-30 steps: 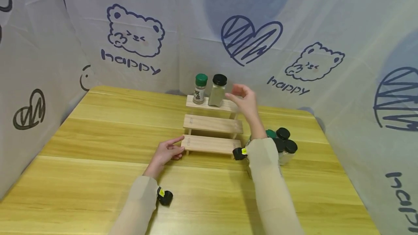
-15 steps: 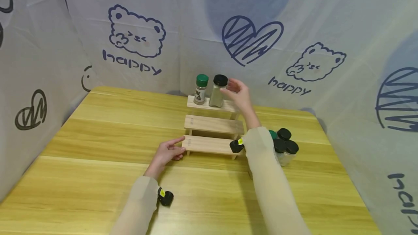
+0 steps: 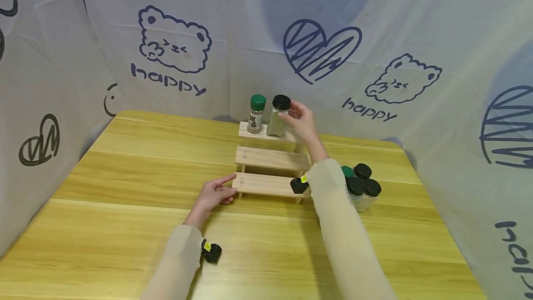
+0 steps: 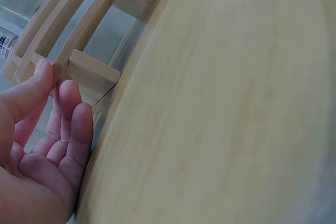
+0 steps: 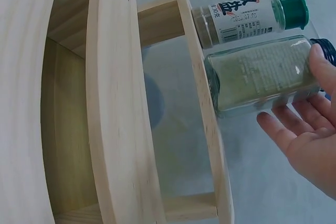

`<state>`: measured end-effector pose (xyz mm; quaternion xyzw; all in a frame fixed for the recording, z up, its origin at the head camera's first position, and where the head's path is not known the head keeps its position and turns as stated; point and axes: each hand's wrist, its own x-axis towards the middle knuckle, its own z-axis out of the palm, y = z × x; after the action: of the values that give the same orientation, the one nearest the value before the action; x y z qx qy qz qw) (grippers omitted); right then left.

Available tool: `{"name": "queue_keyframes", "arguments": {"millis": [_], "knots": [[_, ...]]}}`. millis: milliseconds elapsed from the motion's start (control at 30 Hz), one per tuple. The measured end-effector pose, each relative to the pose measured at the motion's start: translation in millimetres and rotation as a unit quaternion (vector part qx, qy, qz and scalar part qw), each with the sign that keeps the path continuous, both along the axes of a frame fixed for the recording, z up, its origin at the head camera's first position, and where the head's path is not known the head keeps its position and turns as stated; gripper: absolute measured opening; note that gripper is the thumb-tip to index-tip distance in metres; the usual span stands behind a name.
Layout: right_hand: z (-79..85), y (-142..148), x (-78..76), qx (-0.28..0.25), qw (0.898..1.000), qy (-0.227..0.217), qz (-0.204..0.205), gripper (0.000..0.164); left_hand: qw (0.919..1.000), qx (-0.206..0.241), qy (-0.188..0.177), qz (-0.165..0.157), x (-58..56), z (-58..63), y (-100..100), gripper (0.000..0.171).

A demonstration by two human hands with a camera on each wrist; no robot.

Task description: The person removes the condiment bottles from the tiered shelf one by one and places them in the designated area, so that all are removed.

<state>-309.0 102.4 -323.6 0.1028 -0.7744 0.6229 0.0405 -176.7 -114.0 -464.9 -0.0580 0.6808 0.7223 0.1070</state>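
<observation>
A three-step wooden rack [image 3: 270,184] stands on the table. On its top step are a green-capped spice shaker [image 3: 255,117] with a printed label and, to its right, a square glass spice jar [image 5: 257,74] with a black lid and pale greenish powder. My right hand [image 3: 303,121] holds that jar near its lid, thumb on the near side and fingers round the back. At the bottom step's left end, my left hand [image 4: 47,135] pinches the board's corner between thumb and fingers.
Several more jars with black lids [image 3: 370,187] and a green one [image 3: 346,171] cluster to the right of the rack, partly hidden by my right sleeve [image 3: 333,198]. A printed cloth [image 3: 250,36] hangs behind the wooden table [image 3: 125,175].
My right hand has moved left from beside the black-lidded spice jar and closed round it. The jar stays on the top step, and the left hand keeps its place.
</observation>
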Motion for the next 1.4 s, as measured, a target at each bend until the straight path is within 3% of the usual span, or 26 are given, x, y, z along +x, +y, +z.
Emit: {"name": "queue_keyframes", "arguments": {"millis": [333,633,833,1067,1400], "knots": [[2.3,-3,-0.7,0.008,1.000,0.021,-0.013,0.036,1.0000,0.003,0.002,-0.001,1.0,2.7,0,0.044],[18.8,-4,12.6,-0.010,0.999,0.049,-0.020,0.035,1.0000,0.001,0.003,0.003,0.4,3.0,-1,0.044],[24.6,4,28.4,-0.017,0.997,0.071,-0.025,0.032,1.0000,0.001,0.001,-0.002,0.5,2.5,0,0.045],[25.7,17,48.1,-0.037,0.996,0.083,-0.004,0.034,1.0000,0.003,0.004,0.001,2.4,4.2,0,0.046],[26.2,37,89.4,-0.044,0.996,0.073,0.020,0.036,1.0000,0.006,0.000,0.002,1.9,2.5,0,0.046]]}}
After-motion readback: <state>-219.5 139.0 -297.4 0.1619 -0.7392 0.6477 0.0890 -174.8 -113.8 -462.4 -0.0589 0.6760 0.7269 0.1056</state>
